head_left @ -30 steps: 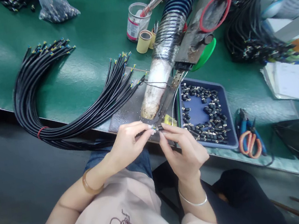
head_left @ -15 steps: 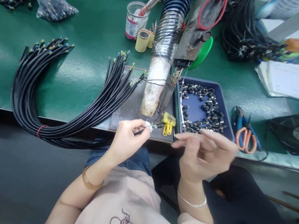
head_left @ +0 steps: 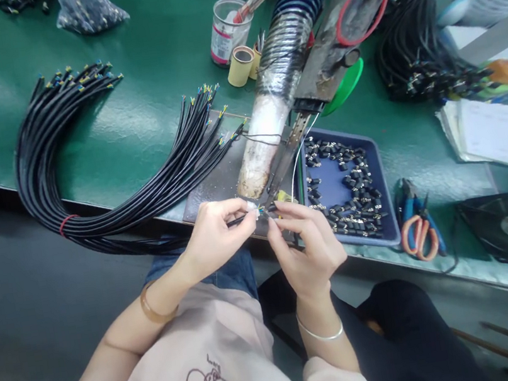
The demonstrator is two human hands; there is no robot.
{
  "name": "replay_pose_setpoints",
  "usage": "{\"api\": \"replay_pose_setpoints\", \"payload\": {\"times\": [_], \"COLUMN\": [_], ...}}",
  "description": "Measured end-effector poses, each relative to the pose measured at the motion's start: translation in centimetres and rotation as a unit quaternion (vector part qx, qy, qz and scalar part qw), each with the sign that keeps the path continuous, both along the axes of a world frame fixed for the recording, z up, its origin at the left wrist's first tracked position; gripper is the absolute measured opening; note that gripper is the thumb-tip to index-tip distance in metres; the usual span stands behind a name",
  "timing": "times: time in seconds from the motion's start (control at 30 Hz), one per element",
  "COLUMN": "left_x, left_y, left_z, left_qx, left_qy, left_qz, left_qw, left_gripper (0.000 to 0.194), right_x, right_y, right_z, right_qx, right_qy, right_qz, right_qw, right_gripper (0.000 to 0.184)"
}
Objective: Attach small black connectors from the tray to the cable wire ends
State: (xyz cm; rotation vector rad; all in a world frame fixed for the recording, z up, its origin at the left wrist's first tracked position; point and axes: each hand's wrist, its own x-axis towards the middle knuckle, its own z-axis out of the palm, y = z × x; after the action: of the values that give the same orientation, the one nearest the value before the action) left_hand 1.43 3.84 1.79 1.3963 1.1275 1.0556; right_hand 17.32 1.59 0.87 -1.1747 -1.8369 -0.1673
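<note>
My left hand [head_left: 217, 231] is closed in a pinch around a black cable [head_left: 236, 220], whose bared coloured wires [head_left: 261, 210] stick out past the fingertips. My right hand [head_left: 306, 240] is at the same end, thumb and fingers pinched close to the wires. A thin silvery solder wire [head_left: 296, 162] slants down from the metal arm and passes behind the right fingers, which appear to grip it. Just behind these fingers, a yellow clip [head_left: 285, 196] is mostly covered. The iron-like metal rod [head_left: 282, 167] points down at the wire ends.
A bundle of black cables [head_left: 71, 218] lies on the left. The taped hose [head_left: 263, 125] hangs over the dark plate [head_left: 206, 188]. A blue tray [head_left: 332, 188] of small black connectors stands right, beside pliers [head_left: 408, 196] and orange-handled scissors [head_left: 418, 239]. Paste tub [head_left: 223, 45] stands behind.
My right hand has moved left from the tray's front edge to the wire ends, and its fingers have closed. The solder wire now slants left. My left hand stays in place.
</note>
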Motion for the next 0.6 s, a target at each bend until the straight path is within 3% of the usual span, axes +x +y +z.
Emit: {"api": "replay_pose_setpoints", "payload": {"times": [0.2,0.6], "left_x": [0.01,0.11], "left_y": [0.12,-0.24], "left_z": [0.48,-0.13], "left_qx": [0.004,-0.002], "left_qy": [-0.009,0.012], "left_qz": [0.001,-0.016], "left_qw": [1.000,1.000], "left_gripper": [0.019,0.023], "right_x": [-0.15,0.63], "right_y": [-0.18,-0.54], "right_z": [0.29,-0.24], "right_qx": [-0.003,-0.025], "right_qy": [0.005,0.008], "right_qz": [0.002,0.017], "right_qw": [1.000,1.000], "right_gripper": [0.018,0.017]}}
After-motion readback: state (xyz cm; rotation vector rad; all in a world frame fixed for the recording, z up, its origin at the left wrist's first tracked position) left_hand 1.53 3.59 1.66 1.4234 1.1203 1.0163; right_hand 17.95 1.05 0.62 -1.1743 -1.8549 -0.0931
